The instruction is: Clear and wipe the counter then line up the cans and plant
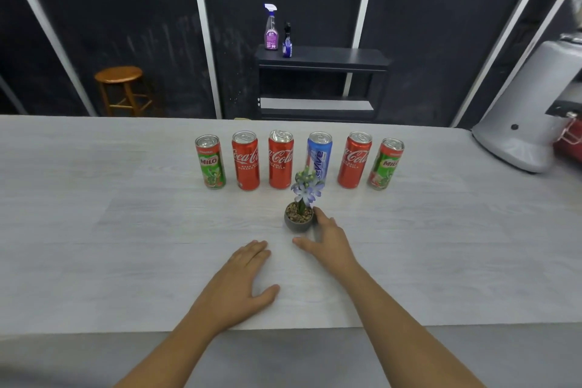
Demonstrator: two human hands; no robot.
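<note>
**Six cans in a row, one plant in front**

Six cans stand upright in a line across the pale wood-grain surface (94, 198). From the left: one green Milo can (211, 161), two red Coca-Cola cans (246, 161) (281, 159), one blue can (319, 154) whose lettering is partly hidden, a third Coca-Cola can (354, 160), and a second Milo can (385, 164). Small print under the Coca-Cola script is too fine to read surely.

One potted plant (299, 214), purple-flowered in a grey pebble-filled pot, sits nearer the person, in front of the blue can and apart from the row.

The right hand (324, 239) lies open with fingertips touching the pot's right side, not gripping it. The left hand (239, 280) rests flat and open on the surface, holding nothing.

Behind, two spray bottles (271, 28) stand on a black shelf (340, 57); one wooden stool (121, 88) stands at left.
</note>
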